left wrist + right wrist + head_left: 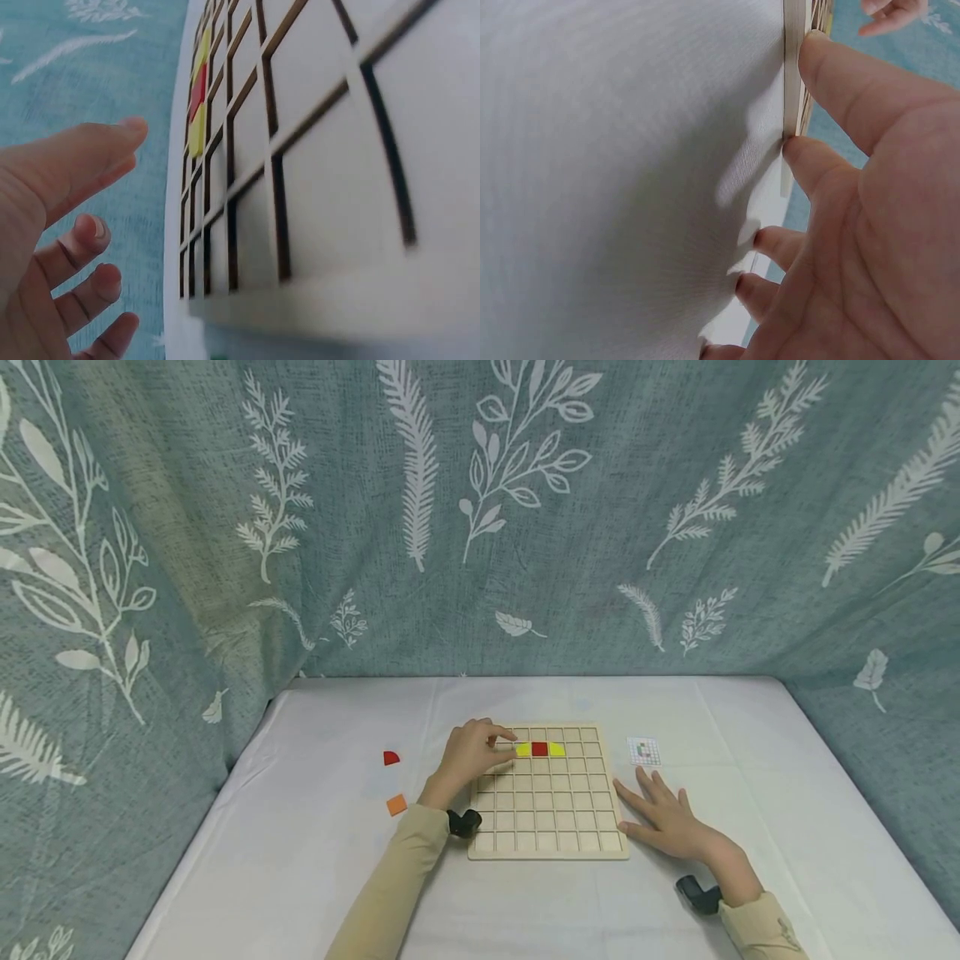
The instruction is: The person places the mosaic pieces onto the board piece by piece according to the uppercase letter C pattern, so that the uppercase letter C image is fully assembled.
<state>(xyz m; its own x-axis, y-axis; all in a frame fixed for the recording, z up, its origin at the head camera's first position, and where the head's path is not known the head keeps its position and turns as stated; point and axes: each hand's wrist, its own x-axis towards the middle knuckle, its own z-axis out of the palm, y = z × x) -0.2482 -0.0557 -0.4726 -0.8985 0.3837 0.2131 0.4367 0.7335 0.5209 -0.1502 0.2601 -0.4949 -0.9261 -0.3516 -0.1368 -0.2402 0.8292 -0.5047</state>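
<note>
Flanking the grid board (551, 827), both relaxed: left hand (471, 753), right hand (663, 818) against its edge.

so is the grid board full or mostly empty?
Mostly empty: the grid board holds only three tiles, yellow tile, red tile, yellow, in one row.

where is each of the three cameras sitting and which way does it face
Head: worn on the head, looking forward and down at the table and wooden grid board; both forearms, left hand and right hand show.
Left wrist: low by the left hand, facing along the board toward the yellow and red tiles; relaxed fingers show.
Right wrist: beside the right hand, facing the board's edge and white cloth; palm and fingers show.
Shared: head and left wrist both show the board's tiles.
</note>
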